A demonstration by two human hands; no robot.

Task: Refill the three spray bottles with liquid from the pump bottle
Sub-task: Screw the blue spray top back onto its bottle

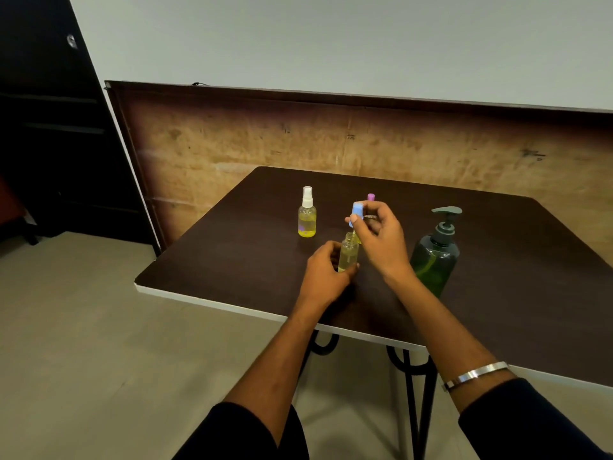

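A small clear bottle (pixel 348 253) with yellowish liquid stands uncapped on the dark table (pixel 232 247); my left hand (pixel 326 270) grips its lower body. My right hand (pixel 381 237) pinches the blue spray cap (pixel 357 210) just above the bottle's neck, with the dip tube reaching down into the opening. A white-capped spray bottle (pixel 307 212) of yellow liquid stands to the left. Behind my right hand, a pink-capped bottle (pixel 371 197) shows only its cap. The green pump bottle (pixel 435 254) stands to the right of my right hand.
The table's white front edge (pixel 232 305) runs diagonally below my forearms. A brown board (pixel 298 144) leans against the wall behind the table, and a dark cabinet (pixel 49 127) stands at the left.
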